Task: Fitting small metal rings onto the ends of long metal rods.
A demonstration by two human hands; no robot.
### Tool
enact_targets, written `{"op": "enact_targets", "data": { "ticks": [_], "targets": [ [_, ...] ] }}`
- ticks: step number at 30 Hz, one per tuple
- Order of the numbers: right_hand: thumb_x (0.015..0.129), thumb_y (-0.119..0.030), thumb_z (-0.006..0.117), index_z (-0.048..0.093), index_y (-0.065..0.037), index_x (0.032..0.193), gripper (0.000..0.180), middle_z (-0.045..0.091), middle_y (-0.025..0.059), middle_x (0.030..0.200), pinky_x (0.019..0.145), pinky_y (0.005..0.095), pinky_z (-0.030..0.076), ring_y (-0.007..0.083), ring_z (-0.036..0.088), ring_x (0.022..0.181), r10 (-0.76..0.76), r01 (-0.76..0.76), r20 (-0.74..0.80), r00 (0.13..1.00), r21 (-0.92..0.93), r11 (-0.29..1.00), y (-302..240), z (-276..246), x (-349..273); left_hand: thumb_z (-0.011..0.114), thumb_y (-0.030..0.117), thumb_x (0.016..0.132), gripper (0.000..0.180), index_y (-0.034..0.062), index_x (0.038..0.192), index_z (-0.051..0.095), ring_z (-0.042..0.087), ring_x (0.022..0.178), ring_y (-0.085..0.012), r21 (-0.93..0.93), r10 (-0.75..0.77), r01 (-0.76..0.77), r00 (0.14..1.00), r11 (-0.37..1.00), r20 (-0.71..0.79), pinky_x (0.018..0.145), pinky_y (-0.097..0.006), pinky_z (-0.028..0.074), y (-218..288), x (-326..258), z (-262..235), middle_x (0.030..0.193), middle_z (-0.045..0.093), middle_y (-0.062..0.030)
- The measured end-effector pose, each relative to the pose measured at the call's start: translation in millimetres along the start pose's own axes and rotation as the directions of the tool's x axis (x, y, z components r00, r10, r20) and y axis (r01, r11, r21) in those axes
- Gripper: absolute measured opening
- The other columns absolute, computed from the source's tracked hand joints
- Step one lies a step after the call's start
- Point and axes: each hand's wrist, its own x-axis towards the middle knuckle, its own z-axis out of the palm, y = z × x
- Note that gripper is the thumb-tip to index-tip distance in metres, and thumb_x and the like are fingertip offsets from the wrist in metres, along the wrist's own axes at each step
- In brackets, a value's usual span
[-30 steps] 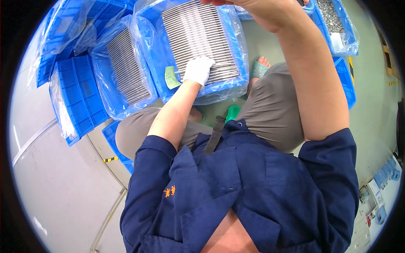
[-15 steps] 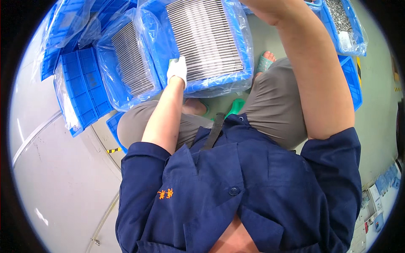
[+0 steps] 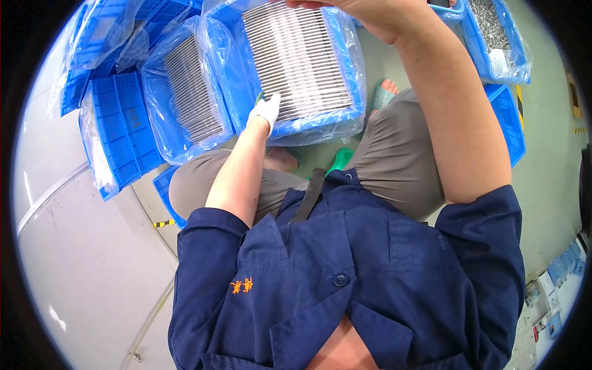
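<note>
My left hand (image 3: pixel 265 113) wears a white glove and rests at the near left corner of a stack of thin metal rods (image 3: pixel 302 61). A small green piece (image 3: pixel 259 97) shows at its fingers; what it is, I cannot make out. The rods lie side by side in a blue plastic bin (image 3: pixel 231 61) lined with clear plastic film. My bare right hand (image 3: pixel 336 3) reaches over the far end of the rods. The top edge cuts it off, so whether it holds something is hidden.
Left of the bin, a second film-lined blue bin (image 3: pixel 153 92) holds more rods (image 3: pixel 192 89). Blue crates (image 3: pixel 126 123) stand farther left. At the far right, a blue bin (image 3: pixel 521 77) contains small metal parts (image 3: pixel 487 24). My legs (image 3: pixel 401 154) straddle the near side.
My right hand has come left and lower, so part of its fingers now shows over the rods. My left hand has shifted slightly toward me, its thumb now against the rods.
</note>
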Motion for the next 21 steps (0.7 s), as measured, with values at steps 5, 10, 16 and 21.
{"op": "enact_targets", "data": {
  "ticks": [5, 10, 16, 21],
  "targets": [
    [0.074, -0.015, 0.065, 0.054, 0.000, 0.102, 0.034, 0.058, 0.0133, 0.090, 0.071, 0.0276, 0.044, 0.0181, 0.055, 0.082, 0.029, -0.029, -0.010, 1.000, -0.028, 0.999, 3, -5, -1, 0.038, 0.056, 0.077, 0.072, 0.0015, 0.124, 0.039, 0.040, 0.117, -0.0305, 0.267, -0.031, 0.054, 0.996, 0.962, -0.089, 0.098, -0.034, 0.030, 26, -24, 9, 0.124, 0.042, -0.0204],
    [0.074, -0.016, 0.066, 0.054, -0.001, 0.103, 0.035, 0.058, 0.0132, 0.090, 0.071, 0.0275, 0.044, 0.0178, 0.055, 0.082, 0.025, -0.026, -0.009, 1.000, -0.042, 0.999, 1, 1, -1, 0.033, 0.055, 0.080, 0.069, 0.0040, 0.126, 0.038, 0.038, 0.119, -0.0295, 0.284, -0.010, 0.012, 1.000, 0.959, -0.012, 0.099, -0.034, 0.029, 17, -20, -1, 0.127, 0.039, -0.0181],
    [0.073, -0.018, 0.066, 0.054, -0.001, 0.103, 0.036, 0.059, 0.0129, 0.090, 0.073, 0.0278, 0.043, 0.0173, 0.054, 0.082, 0.017, -0.019, -0.028, 0.999, -0.074, 0.997, -1, 2, -1, 0.031, 0.054, 0.081, 0.066, 0.0038, 0.123, 0.042, 0.039, 0.118, -0.0287, -0.158, -0.003, 0.010, 0.999, 0.987, 0.045, 0.098, -0.031, 0.027, -18, 21, 7, 0.123, 0.044, -0.0202],
    [0.074, -0.019, 0.066, 0.053, -0.001, 0.104, 0.037, 0.058, 0.0123, 0.089, 0.072, 0.0277, 0.042, 0.0169, 0.054, 0.082, 0.022, -0.023, -0.010, 1.000, -0.100, 0.995, -1, 0, 0, 0.031, 0.055, 0.081, 0.068, 0.0032, 0.123, 0.042, 0.041, 0.117, -0.0270, -0.165, -0.020, 0.016, 1.000, 0.986, -0.023, 0.097, -0.032, 0.028, -27, 36, 11, 0.122, 0.045, -0.0191]
  ]
}}
